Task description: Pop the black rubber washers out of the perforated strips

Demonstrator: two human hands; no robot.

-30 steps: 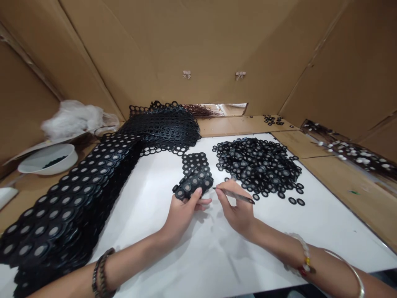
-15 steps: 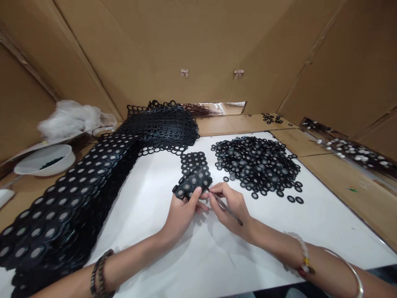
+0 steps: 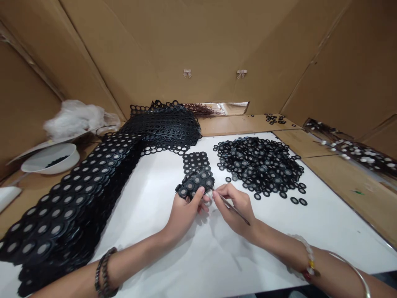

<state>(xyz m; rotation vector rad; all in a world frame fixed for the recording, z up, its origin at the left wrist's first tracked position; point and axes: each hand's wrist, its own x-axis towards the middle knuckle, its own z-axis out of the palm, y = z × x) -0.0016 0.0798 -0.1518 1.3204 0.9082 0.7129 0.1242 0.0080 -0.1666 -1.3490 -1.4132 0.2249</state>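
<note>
My left hand (image 3: 185,213) is closed on one end of a small strip of linked black rings (image 3: 197,180), thumb on top. The strip's far part lies flat on the white board. In my right hand (image 3: 235,205) a slim, dark, pen-like tool (image 3: 236,212) is pinched, its point touching or very near the strip's right edge beside my left fingers. The tool's exact kind is too small to tell. To the right of the strip lies a heap of loose black rings (image 3: 259,163), with several scattered around its edge.
A long folded length of joined black rings (image 3: 77,188) runs along the left to a bunched pile (image 3: 169,124) at the back. A white bowl (image 3: 51,159) and clear plastic bags (image 3: 77,118) sit left. Cardboard walls (image 3: 214,41) enclose the white board (image 3: 263,252); dark twigs with white tufts (image 3: 362,151) lie right.
The view has swung slightly, so everything sits a little farther right. The tool in my right hand has shifted slightly against the strip's edge. Both holds are the same.
</note>
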